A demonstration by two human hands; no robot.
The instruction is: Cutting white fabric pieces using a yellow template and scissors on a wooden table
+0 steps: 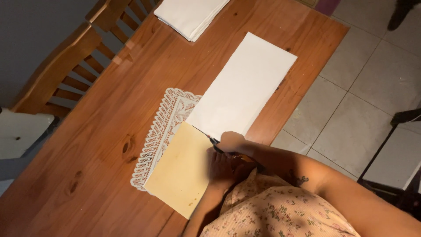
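Observation:
My right hand (231,142) is closed on a pair of dark scissors (215,141), whose tip meets the paper where a long white sheet (243,85) joins a yellowish sheet (182,173). Just below it, my left hand (222,169) rests with curled fingers on the right edge of the yellowish sheet. Both sheets lie on a white lace doily (163,127) on the wooden table (96,149). The scissor blades are mostly hidden by my hands.
A stack of folded white cloth or paper (190,15) lies at the table's far edge. Wooden chairs (66,70) stand along the left side. Tiled floor (359,101) lies to the right, with dark furniture (403,149) at the right edge.

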